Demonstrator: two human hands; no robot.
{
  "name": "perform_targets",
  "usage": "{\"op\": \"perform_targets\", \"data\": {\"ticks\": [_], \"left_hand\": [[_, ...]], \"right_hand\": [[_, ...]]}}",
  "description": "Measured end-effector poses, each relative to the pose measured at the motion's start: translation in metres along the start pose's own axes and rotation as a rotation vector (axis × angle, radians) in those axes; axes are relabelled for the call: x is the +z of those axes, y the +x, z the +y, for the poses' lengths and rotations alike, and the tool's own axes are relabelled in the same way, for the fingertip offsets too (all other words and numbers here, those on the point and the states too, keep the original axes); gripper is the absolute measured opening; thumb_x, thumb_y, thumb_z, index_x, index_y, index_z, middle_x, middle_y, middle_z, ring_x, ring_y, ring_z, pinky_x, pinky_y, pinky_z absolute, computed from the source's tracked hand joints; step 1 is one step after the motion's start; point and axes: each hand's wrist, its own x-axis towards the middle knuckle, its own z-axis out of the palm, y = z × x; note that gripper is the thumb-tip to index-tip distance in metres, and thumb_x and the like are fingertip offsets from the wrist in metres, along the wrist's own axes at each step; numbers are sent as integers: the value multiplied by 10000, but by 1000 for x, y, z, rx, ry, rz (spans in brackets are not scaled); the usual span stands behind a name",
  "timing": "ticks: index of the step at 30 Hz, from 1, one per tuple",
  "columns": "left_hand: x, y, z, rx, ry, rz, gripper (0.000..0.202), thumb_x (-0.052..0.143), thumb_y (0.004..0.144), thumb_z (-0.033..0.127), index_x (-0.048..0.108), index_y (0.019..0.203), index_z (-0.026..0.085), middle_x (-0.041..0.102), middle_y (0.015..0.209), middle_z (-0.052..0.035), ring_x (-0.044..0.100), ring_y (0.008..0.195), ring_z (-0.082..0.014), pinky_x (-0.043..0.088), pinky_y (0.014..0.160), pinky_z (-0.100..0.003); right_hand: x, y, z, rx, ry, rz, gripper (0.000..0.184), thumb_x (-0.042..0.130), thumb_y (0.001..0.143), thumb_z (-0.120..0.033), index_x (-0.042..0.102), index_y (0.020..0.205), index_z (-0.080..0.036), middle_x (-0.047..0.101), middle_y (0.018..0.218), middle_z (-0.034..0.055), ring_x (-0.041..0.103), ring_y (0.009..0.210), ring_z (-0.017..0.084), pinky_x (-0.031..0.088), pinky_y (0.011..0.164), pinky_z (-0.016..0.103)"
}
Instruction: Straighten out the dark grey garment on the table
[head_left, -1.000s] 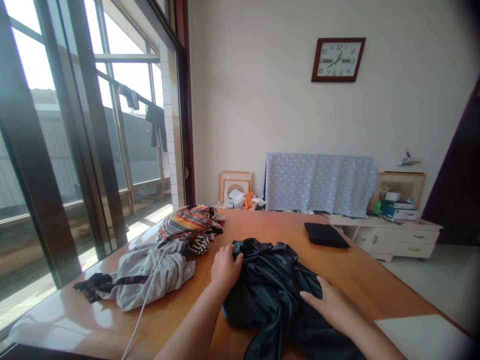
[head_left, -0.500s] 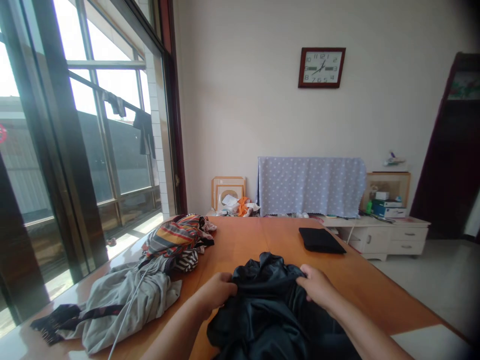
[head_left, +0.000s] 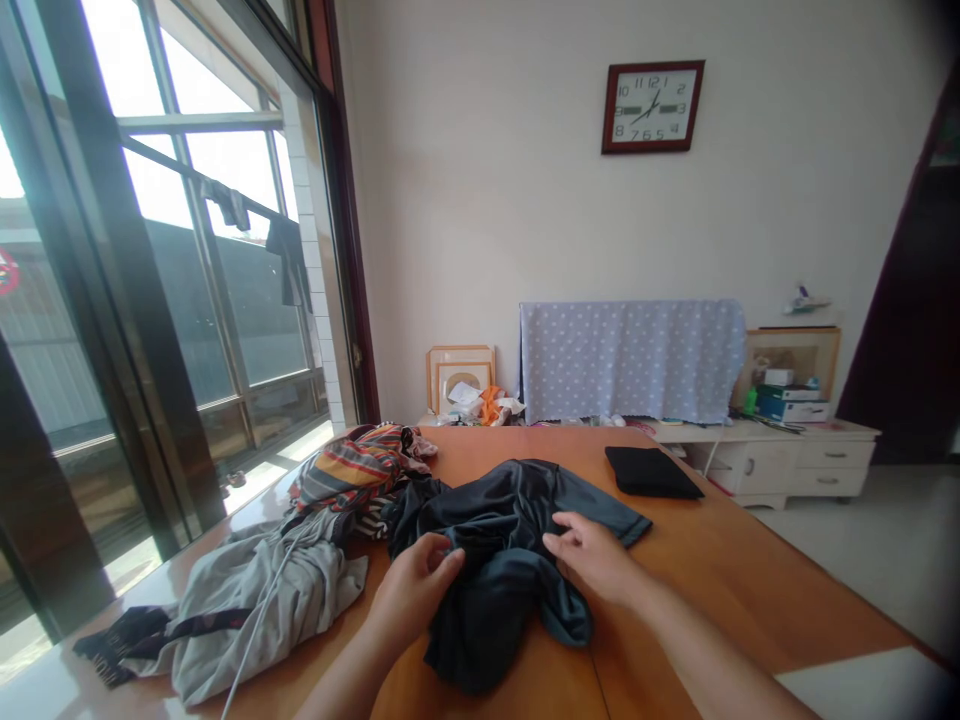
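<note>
A dark, slightly shiny garment (head_left: 495, 520) lies crumpled and partly spread on the wooden table (head_left: 712, 580). One hemmed, sleeve-like end reaches out to the right, and a loose fold hangs toward me. At the garment's left front edge is my left hand (head_left: 416, 590), fingers loosely curled with a gap between thumb and forefinger. My right hand (head_left: 592, 560) hovers over or touches its right part, thumb and forefinger apart. No cloth shows pinched in either hand.
To the left lie a grey garment (head_left: 262, 600) with a pale cord and a striped garment (head_left: 356, 465). A folded black cloth (head_left: 652, 472) rests at the table's far right. Beyond stand a white cabinet (head_left: 810, 465) and a polka-dot cover (head_left: 630, 360). Windows line the left side.
The dark garment was bunched up between both hands; now it lies spread farther out on the table. Both hands have loosened their grip on it. The view has shifted slightly.
</note>
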Motion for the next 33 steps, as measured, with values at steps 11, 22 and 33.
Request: {"op": "perform_targets", "data": {"ticks": [11,22,33], "left_hand": [[-8,-50,39,180,164,-399,163,604,672,182,634,826,228,620,960,-9,580,884,-187,430,751,-250],[-19,-105,66,56,-56,-726,463,623,797,652,709,865,202,620,727,6,527,667,-145,375,605,-228],[-28,-139,93,76,-329,-828,495,596,852,618,763,997,175,734,857,-52,630,774,-167,472,736,-257]], "right_hand": [[-8,-75,-14,-135,-36,9,216,529,811,-257,735,860,-218,714,1063,52,621,1022,228,445,907,309],[-32,-142,-45,-46,522,6,165,594,803,-337,658,890,-212,662,867,-3,552,874,191,418,847,292],[-67,-172,10,88,-255,77,188,515,780,-297,697,781,-251,725,812,7,630,829,221,443,776,301]]}}
